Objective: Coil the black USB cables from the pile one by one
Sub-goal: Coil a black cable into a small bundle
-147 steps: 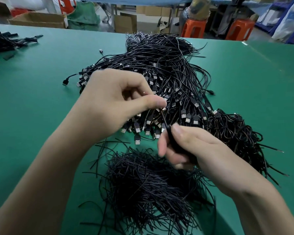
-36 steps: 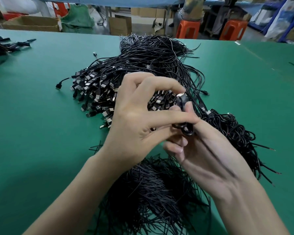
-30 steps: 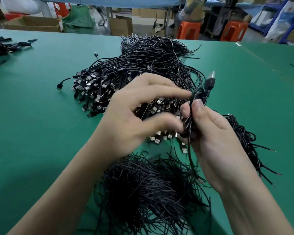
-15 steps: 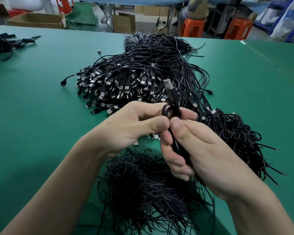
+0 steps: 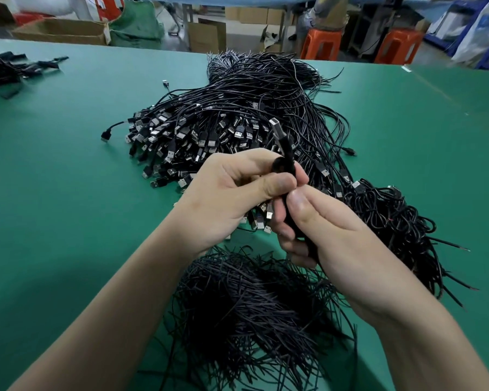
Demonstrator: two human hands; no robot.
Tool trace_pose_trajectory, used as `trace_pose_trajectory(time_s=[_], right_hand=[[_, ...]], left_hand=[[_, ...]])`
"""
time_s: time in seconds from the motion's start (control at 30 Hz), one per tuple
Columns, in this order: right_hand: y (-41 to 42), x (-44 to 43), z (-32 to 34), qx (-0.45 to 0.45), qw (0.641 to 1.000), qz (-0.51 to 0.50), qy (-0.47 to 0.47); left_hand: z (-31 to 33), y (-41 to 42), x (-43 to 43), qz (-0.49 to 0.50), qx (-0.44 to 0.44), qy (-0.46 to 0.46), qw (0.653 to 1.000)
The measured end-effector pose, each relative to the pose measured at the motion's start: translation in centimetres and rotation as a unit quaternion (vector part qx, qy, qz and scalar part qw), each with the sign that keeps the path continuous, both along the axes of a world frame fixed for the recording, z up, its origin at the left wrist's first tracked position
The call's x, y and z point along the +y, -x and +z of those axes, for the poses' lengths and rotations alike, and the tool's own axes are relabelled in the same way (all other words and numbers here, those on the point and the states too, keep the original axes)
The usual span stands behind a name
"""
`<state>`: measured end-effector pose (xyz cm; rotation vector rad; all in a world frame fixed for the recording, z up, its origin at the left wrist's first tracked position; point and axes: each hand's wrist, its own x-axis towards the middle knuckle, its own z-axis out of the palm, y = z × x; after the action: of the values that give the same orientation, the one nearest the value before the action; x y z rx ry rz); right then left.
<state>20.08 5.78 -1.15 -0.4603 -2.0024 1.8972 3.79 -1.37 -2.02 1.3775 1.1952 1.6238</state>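
Observation:
A big pile of black USB cables (image 5: 237, 114) lies on the green table (image 5: 68, 179), with the metal plugs fanned toward me. Above its near edge both hands hold one coiled black cable (image 5: 287, 162); its USB plug sticks up at the top. My left hand (image 5: 229, 198) pinches the coil between thumb and fingers. My right hand (image 5: 331, 235) grips the lower part of the bundle, fingers curled round it. Most of the coil is hidden inside the hands.
A heap of thin black twist ties (image 5: 251, 306) lies just in front of me. Coiled cables (image 5: 393, 221) are stacked at the right. More black cables (image 5: 3, 69) sit at the far left. Cardboard boxes (image 5: 62, 31) and orange stools (image 5: 321, 45) stand beyond the table.
The cable went from being wound between the hands to a tight bundle held upright by both hands. In the last half second the hands have hardly moved.

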Motion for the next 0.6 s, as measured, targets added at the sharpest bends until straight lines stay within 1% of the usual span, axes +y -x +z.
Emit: trace_pose_trajectory(time_s=[0.07, 0.1, 0.13, 0.17, 0.2, 0.23, 0.27, 0.3, 0.37, 0.4, 0.47, 0.6], right_hand=[[0.1, 0.1, -0.3, 0.0, 0.998, -0.034, -0.046], [0.2, 0.2, -0.4, -0.006, 0.996, -0.051, -0.076], [0.2, 0.5, -0.5, -0.014, 0.992, -0.069, -0.107], [0.1, 0.7, -0.5, -0.024, 0.987, -0.088, -0.134], [0.0, 1.0, -0.6, -0.033, 0.982, -0.105, -0.156], [-0.1, 1.2, -0.5, -0.039, 0.976, -0.12, -0.175], [-0.1, 1.2, -0.4, -0.042, 0.972, -0.131, -0.19], [-0.1, 1.2, -0.4, -0.042, 0.969, -0.137, -0.2], [-0.1, 1.0, -0.5, -0.045, 0.967, -0.138, -0.209], [0.0, 1.0, -0.6, -0.049, 0.966, -0.137, -0.212], [0.0, 0.9, -0.8, -0.057, 0.963, -0.135, -0.226], [0.0, 1.0, -0.9, -0.063, 0.959, -0.141, -0.238]], left_hand=[[0.1, -0.1, 0.1, 0.024, 0.028, 0.007, 0.999], [0.2, 0.0, 0.1, 0.052, 0.066, 0.016, 0.996], [0.4, 0.3, 0.0, 0.089, 0.126, 0.031, 0.988], [0.7, 0.8, -0.2, 0.12, 0.199, 0.052, 0.971], [1.0, 1.3, -0.5, 0.131, 0.282, 0.084, 0.947], [1.4, 1.7, -0.8, 0.112, 0.368, 0.128, 0.914], [1.7, 1.9, -1.2, 0.075, 0.436, 0.181, 0.878], [1.9, 1.9, -1.3, 0.035, 0.478, 0.234, 0.846], [1.6, 1.4, -1.5, -0.024, 0.51, 0.319, 0.798], [1.4, 1.2, -1.5, -0.039, 0.518, 0.347, 0.781], [0.9, 0.8, -1.4, -0.048, 0.523, 0.372, 0.765], [0.7, 0.4, -1.1, -0.038, 0.538, 0.389, 0.747]])
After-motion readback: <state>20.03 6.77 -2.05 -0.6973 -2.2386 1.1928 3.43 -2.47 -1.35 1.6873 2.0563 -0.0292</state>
